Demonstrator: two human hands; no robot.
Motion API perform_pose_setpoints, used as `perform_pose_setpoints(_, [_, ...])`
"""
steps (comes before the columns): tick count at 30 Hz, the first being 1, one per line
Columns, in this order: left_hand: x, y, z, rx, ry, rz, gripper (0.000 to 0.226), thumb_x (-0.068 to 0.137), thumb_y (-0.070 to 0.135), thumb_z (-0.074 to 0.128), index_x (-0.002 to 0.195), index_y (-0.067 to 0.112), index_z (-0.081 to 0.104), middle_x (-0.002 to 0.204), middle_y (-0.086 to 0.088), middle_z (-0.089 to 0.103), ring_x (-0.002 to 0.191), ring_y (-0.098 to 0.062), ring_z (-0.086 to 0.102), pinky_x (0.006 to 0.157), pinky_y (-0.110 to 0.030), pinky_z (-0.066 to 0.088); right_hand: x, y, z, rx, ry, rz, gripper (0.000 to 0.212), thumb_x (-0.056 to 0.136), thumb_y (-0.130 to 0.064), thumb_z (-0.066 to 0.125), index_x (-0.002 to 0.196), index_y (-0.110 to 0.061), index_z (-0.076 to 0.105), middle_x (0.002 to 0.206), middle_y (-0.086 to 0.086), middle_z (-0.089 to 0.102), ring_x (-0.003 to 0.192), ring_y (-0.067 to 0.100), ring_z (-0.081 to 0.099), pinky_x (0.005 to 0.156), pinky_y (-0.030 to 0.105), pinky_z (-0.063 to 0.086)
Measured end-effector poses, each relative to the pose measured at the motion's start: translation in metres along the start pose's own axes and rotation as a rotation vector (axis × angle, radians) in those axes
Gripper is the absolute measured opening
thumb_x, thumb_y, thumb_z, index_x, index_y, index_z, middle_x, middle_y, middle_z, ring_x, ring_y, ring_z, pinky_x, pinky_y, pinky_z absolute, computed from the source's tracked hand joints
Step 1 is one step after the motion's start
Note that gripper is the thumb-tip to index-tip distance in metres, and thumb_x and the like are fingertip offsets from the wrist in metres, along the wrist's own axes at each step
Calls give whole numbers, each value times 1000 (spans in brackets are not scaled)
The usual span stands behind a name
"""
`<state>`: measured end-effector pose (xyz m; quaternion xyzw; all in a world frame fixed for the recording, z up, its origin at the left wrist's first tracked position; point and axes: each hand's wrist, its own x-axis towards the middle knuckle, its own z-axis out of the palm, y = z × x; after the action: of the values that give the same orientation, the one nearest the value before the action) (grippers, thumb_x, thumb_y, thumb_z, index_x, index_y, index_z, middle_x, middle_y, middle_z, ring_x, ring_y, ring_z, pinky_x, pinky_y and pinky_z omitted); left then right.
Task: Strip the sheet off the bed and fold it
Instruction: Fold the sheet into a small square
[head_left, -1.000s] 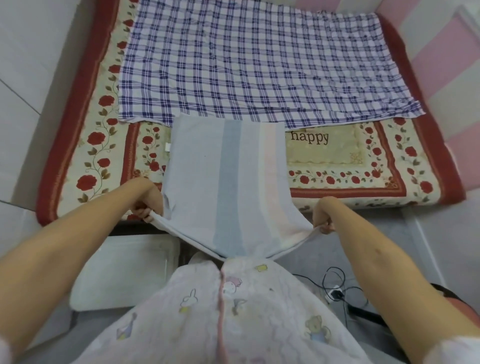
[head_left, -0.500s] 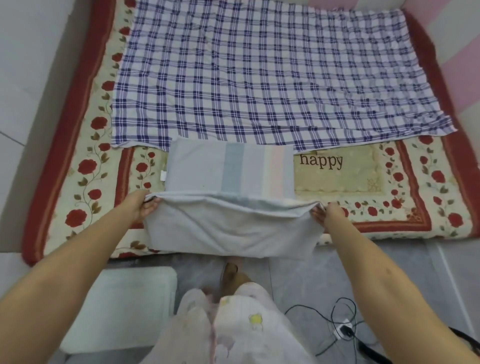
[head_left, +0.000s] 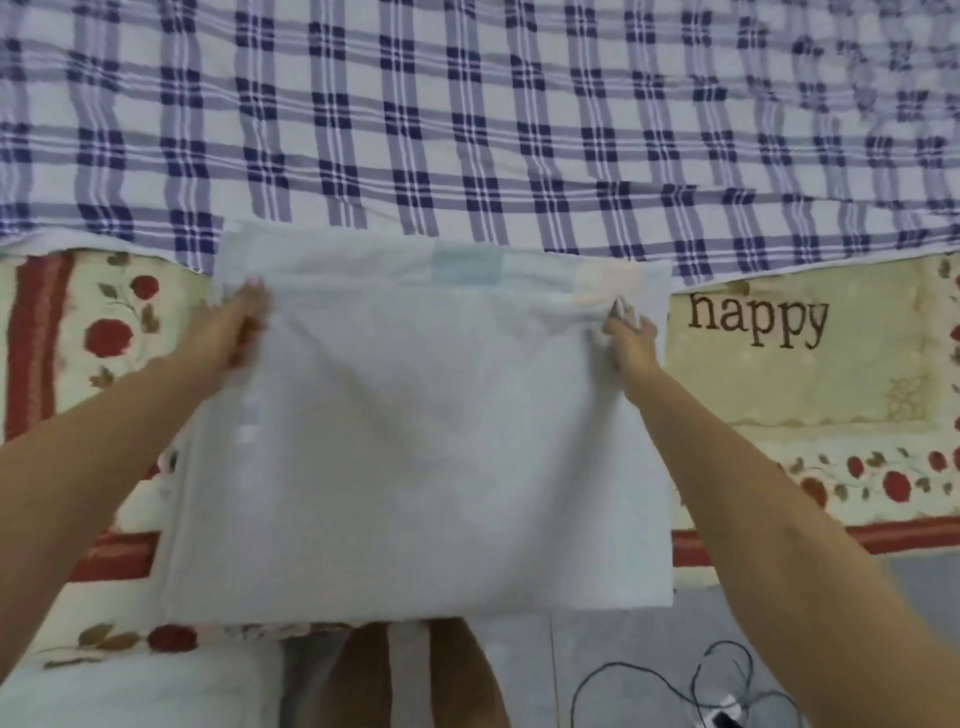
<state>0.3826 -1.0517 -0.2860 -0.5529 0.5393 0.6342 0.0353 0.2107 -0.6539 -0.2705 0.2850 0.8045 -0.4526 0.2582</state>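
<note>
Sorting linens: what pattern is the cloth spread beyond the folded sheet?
A navy-and-white plaid cloth, best seen in the head view.

Two hands in play: left hand (head_left: 236, 325), right hand (head_left: 628, 332) — plus one pale folded sheet (head_left: 415, 441), one checked cloth (head_left: 467, 130), one rose-patterned quilt (head_left: 831, 389), one black cable (head_left: 649, 680).

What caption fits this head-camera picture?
Left hand and right hand at the far corners of a folded pale sheet on a rose-patterned bed.

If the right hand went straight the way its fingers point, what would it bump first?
Probably the blue checked cloth, just past the far edge of the folded sheet the right hand pinches, though depth is unclear.
</note>
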Motion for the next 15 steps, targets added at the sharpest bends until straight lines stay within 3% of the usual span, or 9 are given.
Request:
perform_pose_setpoints(1, [8,-14,1,129,49,110,26,84,36,68,104,23,60,101,1,63,71,-2,59,66,-17,52,4,4,7,-51,44,-41,59,83,-24,58,137,-12,37,109,11,56,89,21,53,79,31,43])
perform_pose_setpoints(2, [18,-30,3,288,134,213,37,80,35,72,113,27,58,113,4,57,88,-5,57,83,-18,47,16,13,16,-121,91,-98,58,87,-22,57,139,-17,31,108,7,53,89,21,50,80,30,41])
perform_pose_setpoints(3, [23,-39,5,401,253,296,37,79,35,71,112,30,57,112,6,54,95,-8,54,87,-18,41,24,17,23,-176,151,-113,55,90,-26,55,138,-22,29,107,5,52,91,22,50,83,31,41])
perform_pose_setpoints(5, [26,-47,10,385,391,379,15,82,33,64,88,30,51,94,4,54,88,-14,54,79,-18,38,38,21,32,-181,273,-142,36,93,-38,50,125,-26,39,106,4,52,96,24,52,86,35,41])
perform_pose_setpoints(7, [25,-43,16,327,450,409,26,86,33,58,69,28,38,76,6,48,78,-12,48,73,-18,37,45,18,39,-40,423,-148,17,95,-40,46,101,-24,48,94,1,53,89,26,52,86,33,39])
perform_pose_setpoints(9, [21,-33,18,389,567,385,30,87,38,51,64,28,35,71,10,47,80,-16,49,79,-26,38,45,7,42,64,562,-146,14,96,-38,45,88,-27,48,87,-1,49,84,24,43,84,29,34])
perform_pose_setpoints(12, [11,-15,22,372,651,428,20,87,38,50,72,28,41,73,10,49,75,-11,48,74,-21,36,35,-12,36,72,718,-94,30,97,-47,40,114,-27,53,112,6,54,104,23,46,87,30,31])
perform_pose_setpoints(15, [0,7,27,377,607,501,28,89,38,51,67,28,38,68,12,44,58,-3,41,59,-15,31,33,-20,24,84,847,-126,33,94,-54,38,105,-28,53,107,1,60,109,28,51,97,35,36])
